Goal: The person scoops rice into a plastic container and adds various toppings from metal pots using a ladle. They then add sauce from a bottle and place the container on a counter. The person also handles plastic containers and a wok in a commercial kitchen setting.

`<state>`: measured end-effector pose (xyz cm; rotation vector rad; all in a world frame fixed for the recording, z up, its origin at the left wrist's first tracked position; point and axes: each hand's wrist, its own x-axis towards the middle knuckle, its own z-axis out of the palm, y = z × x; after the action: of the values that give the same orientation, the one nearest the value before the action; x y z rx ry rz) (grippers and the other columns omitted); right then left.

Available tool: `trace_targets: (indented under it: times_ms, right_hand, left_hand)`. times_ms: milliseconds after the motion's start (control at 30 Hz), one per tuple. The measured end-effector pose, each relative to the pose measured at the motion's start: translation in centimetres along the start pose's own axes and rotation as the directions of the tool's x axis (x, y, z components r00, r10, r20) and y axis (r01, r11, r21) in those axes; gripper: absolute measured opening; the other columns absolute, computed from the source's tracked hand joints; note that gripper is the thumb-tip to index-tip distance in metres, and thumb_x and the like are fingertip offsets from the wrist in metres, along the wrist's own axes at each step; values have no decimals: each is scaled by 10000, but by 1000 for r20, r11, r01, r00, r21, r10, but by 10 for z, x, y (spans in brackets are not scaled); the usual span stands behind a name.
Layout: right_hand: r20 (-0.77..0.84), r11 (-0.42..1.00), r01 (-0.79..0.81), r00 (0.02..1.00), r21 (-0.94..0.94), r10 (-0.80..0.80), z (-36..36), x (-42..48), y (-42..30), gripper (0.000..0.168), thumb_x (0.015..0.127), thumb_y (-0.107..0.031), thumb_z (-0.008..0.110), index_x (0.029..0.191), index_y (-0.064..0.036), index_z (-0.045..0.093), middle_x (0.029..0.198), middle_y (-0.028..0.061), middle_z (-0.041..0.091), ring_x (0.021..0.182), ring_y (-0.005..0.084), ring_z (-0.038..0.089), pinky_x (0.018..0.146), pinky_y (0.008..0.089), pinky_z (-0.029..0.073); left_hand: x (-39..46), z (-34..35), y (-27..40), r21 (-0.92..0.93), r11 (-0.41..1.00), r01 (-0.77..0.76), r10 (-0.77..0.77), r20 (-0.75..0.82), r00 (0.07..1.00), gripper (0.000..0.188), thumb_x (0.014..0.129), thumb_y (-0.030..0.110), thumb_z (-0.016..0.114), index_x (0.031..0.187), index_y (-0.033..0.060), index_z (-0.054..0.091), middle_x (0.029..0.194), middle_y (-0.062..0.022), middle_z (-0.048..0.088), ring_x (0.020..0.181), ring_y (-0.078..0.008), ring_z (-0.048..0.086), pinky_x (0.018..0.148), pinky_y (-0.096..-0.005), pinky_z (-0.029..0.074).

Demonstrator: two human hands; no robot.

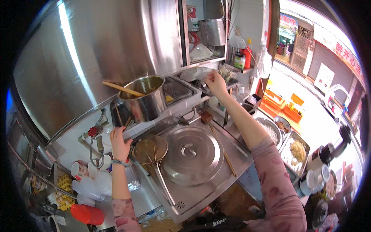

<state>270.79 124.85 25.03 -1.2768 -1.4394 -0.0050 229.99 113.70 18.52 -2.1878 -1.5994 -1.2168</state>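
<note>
My left hand [120,143] rests at the front edge of the shelf, beside wooden chopsticks; it seems to hold nothing, but its fingertips are partly hidden. My right hand [215,82] reaches to the shelf's right end, fingers bent, over a metal container [204,87] and near white bowls [191,74]; whether it grips anything is unclear. Between my hands a deep steel pot [143,105] with a wooden-handled utensil [123,88] stands on the shelf. Below lie a large round steel lid [189,153] on the cooker and a mesh strainer [150,149] to its left.
Long chopsticks [229,162] lie right of the lid. A red-handled valve [92,132] and paper cups [78,170] are at left, above a red plastic scoop-like item [87,214]. At right stand a bowl of noodles [268,130] and a metal tray of shredded food [303,145].
</note>
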Motion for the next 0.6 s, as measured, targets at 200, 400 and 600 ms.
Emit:
trace_targets:
  times_ms: [200, 400, 600]
  right_hand:
    - [69, 993, -56, 996, -106, 64, 63, 118, 17, 393, 702, -382, 595, 886, -43, 520, 804, 151, 580, 804, 304, 560, 696, 386, 435]
    - [-75, 989, 118, 989, -90, -125, 80, 153, -12, 305, 760, -286, 543, 920, -35, 475, 1016, 159, 504, 817, 329, 556, 657, 409, 454]
    - [-164, 842, 287, 903, -457, -397, 17, 257, -40, 419, 768, -103, 448, 1176, -47, 371, 1243, 123, 358, 728, 286, 608, 587, 370, 502]
  left_hand:
    - [1, -4, 23, 203, 978, 55, -44, -57, 997, 477, 532, 55, 695, 952, 48, 468, 939, -129, 472, 974, -330, 407, 948, -472, 235]
    - [-1, -1, 30, 347, 928, 135, -107, -97, 989, 517, 546, 83, 699, 998, 57, 448, 1040, -129, 464, 1026, -318, 401, 978, -486, 193]
    - [0, 6, 153, 29, 996, -87, 92, -302, 949, 387, 622, 27, 594, 998, 13, 504, 1004, -137, 514, 935, -309, 473, 843, -396, 353]
